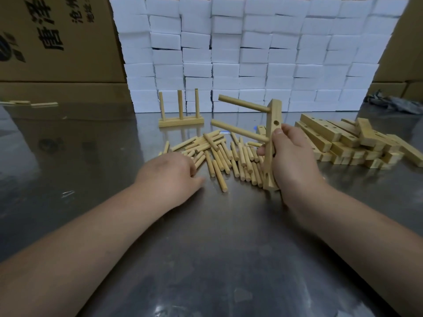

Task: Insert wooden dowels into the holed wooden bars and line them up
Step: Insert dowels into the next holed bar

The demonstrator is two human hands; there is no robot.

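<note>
Head | right hand (295, 165) grip clasps holed bar (274, 112) | left hand (169, 175) at dowel pile (229, 156), grip unclear

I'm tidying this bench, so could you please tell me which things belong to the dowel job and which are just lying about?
In the job: held bar with two dowels, loose dowels, stacked holed bars, finished three-dowel bar.
Lying about: stacked white blocks, cardboard boxes.

body: one person — two arms in view | left hand (169, 177): bare | right hand (295, 161): bare, short thumbnail (278, 131) | forearms (91, 236): bare — uncovered to the frame's edge
</note>
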